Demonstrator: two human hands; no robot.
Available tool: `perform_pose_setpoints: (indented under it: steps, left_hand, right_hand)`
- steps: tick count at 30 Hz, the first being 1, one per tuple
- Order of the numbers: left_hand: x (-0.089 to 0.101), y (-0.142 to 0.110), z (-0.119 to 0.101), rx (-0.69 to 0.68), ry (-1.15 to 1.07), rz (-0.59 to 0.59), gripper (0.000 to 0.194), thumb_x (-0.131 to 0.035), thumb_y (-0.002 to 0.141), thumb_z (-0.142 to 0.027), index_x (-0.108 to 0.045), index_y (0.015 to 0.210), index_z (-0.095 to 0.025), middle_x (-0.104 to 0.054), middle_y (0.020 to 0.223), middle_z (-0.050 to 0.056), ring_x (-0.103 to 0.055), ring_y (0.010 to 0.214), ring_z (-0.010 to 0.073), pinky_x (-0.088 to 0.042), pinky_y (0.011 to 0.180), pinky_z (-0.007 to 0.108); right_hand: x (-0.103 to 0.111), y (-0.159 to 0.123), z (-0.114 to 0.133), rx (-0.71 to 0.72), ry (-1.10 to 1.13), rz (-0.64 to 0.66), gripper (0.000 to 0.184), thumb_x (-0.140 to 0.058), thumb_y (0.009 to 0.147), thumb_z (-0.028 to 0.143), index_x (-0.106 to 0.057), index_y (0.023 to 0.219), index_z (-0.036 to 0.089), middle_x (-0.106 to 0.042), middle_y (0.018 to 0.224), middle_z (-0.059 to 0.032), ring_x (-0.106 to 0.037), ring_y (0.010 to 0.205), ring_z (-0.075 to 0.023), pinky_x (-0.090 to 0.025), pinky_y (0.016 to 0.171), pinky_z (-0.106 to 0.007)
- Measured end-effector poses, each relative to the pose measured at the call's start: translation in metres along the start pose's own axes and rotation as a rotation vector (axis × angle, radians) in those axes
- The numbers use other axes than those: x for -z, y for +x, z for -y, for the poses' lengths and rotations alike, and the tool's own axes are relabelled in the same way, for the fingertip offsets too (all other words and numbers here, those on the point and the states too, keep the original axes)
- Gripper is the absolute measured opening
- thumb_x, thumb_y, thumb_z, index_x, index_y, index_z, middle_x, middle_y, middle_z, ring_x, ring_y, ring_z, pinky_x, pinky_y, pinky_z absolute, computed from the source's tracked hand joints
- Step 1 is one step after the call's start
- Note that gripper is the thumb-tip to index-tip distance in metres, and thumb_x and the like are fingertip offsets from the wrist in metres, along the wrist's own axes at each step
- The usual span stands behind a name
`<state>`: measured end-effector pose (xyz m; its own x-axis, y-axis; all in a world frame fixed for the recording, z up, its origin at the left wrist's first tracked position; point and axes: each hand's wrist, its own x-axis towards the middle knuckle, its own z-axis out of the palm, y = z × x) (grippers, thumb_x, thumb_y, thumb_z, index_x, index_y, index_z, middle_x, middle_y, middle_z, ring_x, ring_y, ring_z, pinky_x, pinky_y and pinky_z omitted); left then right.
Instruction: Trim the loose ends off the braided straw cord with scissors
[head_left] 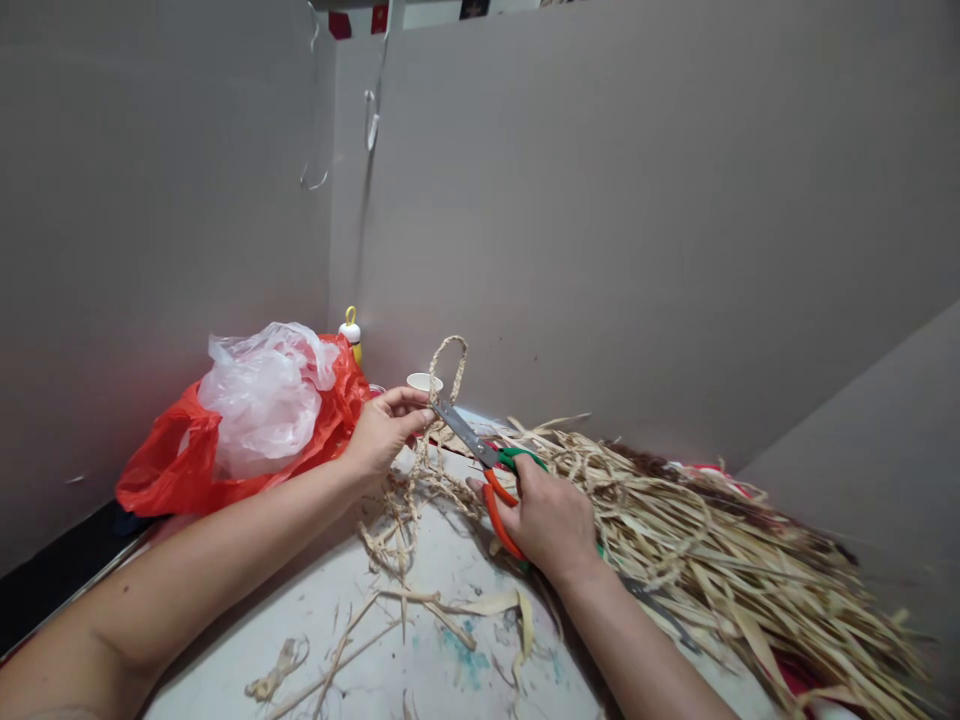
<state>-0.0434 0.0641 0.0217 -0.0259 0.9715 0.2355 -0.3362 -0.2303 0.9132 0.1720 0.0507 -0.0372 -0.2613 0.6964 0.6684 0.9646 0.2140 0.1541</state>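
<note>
My left hand (390, 424) pinches a braided straw cord (459, 366) between thumb and fingers. A loop of the cord stands up above the fingertips, and more of it trails down onto the table. My right hand (551, 510) grips a pair of scissors (472, 437) with one orange and one green handle. The blade tips touch or nearly touch the cord right beside my left fingertips; whether they bite into it I cannot tell. Part of the handles is hidden by my right fingers.
A large heap of dry straw strips (720, 540) covers the right side of the white table (431, 670). At left sits a red plastic bag (169, 455) with a clear bag (262, 400) on it. Behind are a paper cup (425, 382) and a yellow-and-white bottle (350, 333). Grey partitions enclose the table.
</note>
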Motion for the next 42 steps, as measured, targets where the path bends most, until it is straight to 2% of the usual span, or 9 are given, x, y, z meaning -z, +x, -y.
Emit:
perform_pose_setpoints:
  steps: [7,13,18,22,26,32,37,42]
  left_hand:
    - [-0.005,-0.005,-0.003,-0.061,0.073,-0.016,0.012,-0.071,0.064,-0.011,-0.065,0.074,-0.014,-0.057,0.057,-0.003,-0.046,0.046,0.0063,-0.036,0.042,0.019]
    - [-0.006,-0.005,-0.002,-0.065,0.102,-0.032,0.013,-0.070,0.064,-0.013,-0.062,0.074,-0.014,-0.054,0.055,-0.005,-0.045,0.045,0.0064,-0.039,0.040,0.019]
    - [-0.006,-0.006,-0.002,-0.037,0.079,-0.010,0.016,-0.072,0.064,-0.017,-0.060,0.074,-0.014,-0.055,0.053,-0.005,-0.046,0.043,0.0062,-0.038,0.040,0.019]
    - [-0.006,-0.006,0.001,-0.003,0.092,-0.003,0.015,-0.070,0.065,-0.018,-0.061,0.076,-0.013,-0.056,0.053,-0.004,-0.047,0.042,0.0064,-0.037,0.042,0.019]
    - [-0.005,-0.005,0.002,0.004,0.097,-0.013,0.018,-0.069,0.065,-0.016,-0.063,0.081,-0.012,-0.056,0.052,-0.004,-0.045,0.040,0.0061,-0.035,0.041,0.019]
    - [-0.003,-0.003,0.002,-0.011,0.091,-0.015,0.023,-0.071,0.064,-0.019,-0.065,0.085,-0.013,-0.055,0.051,-0.005,-0.045,0.042,0.0064,-0.035,0.042,0.019]
    - [-0.003,-0.004,0.007,-0.007,0.077,0.001,0.025,-0.071,0.064,-0.020,-0.064,0.087,-0.013,-0.055,0.052,-0.005,-0.043,0.042,0.0058,-0.035,0.042,0.019]
    - [-0.005,-0.006,0.013,0.018,0.069,0.021,0.029,-0.072,0.063,-0.021,-0.064,0.089,-0.014,-0.057,0.057,-0.004,-0.046,0.044,0.0064,-0.037,0.043,0.019]
  right_hand:
    - [0.004,0.002,0.001,0.047,-0.043,-0.102,0.044,-0.044,0.083,0.060,-0.058,0.086,0.018,-0.062,0.065,-0.0038,-0.057,0.061,-0.0173,-0.025,0.056,-0.028]
    - [0.001,0.001,-0.001,0.063,-0.104,-0.179,0.046,-0.044,0.082,0.062,-0.058,0.074,0.019,-0.059,0.058,-0.0016,-0.051,0.053,-0.0139,-0.022,0.055,-0.028]
    - [-0.002,0.000,-0.002,0.096,-0.111,-0.257,0.047,-0.046,0.082,0.063,-0.060,0.072,0.020,-0.059,0.054,-0.0005,-0.048,0.048,-0.0133,-0.023,0.053,-0.027]
    - [-0.003,-0.001,-0.003,0.028,-0.103,-0.233,0.047,-0.044,0.083,0.063,-0.060,0.071,0.020,-0.058,0.050,-0.0008,-0.049,0.046,-0.0138,-0.021,0.051,-0.027]
    - [-0.005,-0.002,-0.007,-0.053,-0.072,-0.150,0.049,-0.044,0.081,0.066,-0.061,0.074,0.021,-0.057,0.049,-0.0007,-0.050,0.045,-0.0148,-0.022,0.049,-0.026]
    - [-0.004,0.001,-0.009,0.011,0.045,0.006,0.033,-0.049,0.082,0.051,-0.057,0.089,0.020,-0.062,0.062,-0.0020,-0.055,0.056,-0.0179,-0.026,0.052,-0.027]
    - [-0.002,0.004,-0.006,0.035,0.040,0.002,0.029,-0.050,0.080,0.048,-0.051,0.082,0.020,-0.062,0.071,-0.0044,-0.056,0.063,-0.0196,-0.029,0.056,-0.029]
    - [0.000,0.004,-0.004,0.033,-0.007,-0.070,0.032,-0.049,0.081,0.050,-0.053,0.082,0.019,-0.061,0.069,-0.0037,-0.055,0.064,-0.0185,-0.027,0.057,-0.028]
